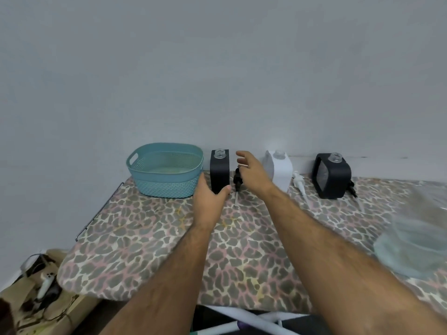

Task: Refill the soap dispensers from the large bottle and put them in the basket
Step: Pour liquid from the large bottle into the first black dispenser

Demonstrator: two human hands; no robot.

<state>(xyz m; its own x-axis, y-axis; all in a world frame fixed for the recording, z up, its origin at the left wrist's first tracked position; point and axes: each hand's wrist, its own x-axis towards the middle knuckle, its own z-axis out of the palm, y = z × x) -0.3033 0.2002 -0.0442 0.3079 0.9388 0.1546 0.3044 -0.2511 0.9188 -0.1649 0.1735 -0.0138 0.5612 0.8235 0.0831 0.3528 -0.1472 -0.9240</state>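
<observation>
The slim black rectangular soap dispenser (219,170) stands upright near the wall on the leopard-print padded board (150,238), its long axis vertical and its open clear-glass neck pointing straight up, with no pump fitted. The left hand (209,201) reaches its lower part, thumb against the right edge and fingers spread toward the left side; whether it actually grips the body cannot be told. Just right of that dispenser a black pump head (237,180) lies on the board with its pale dip tube pointing toward the camera, and the right hand (252,174) hovers over it, fingers loosely spread and holding nothing. Left of the dispenser, close beside it, sits the teal perforated plastic basket (167,183). Further right stand a white dispenser (278,170) with a white pump (299,182) lying beside it, then a wider black dispenser (331,176), both upright with open necks. A blurred translucent container (411,245) sits at the right edge.
</observation>
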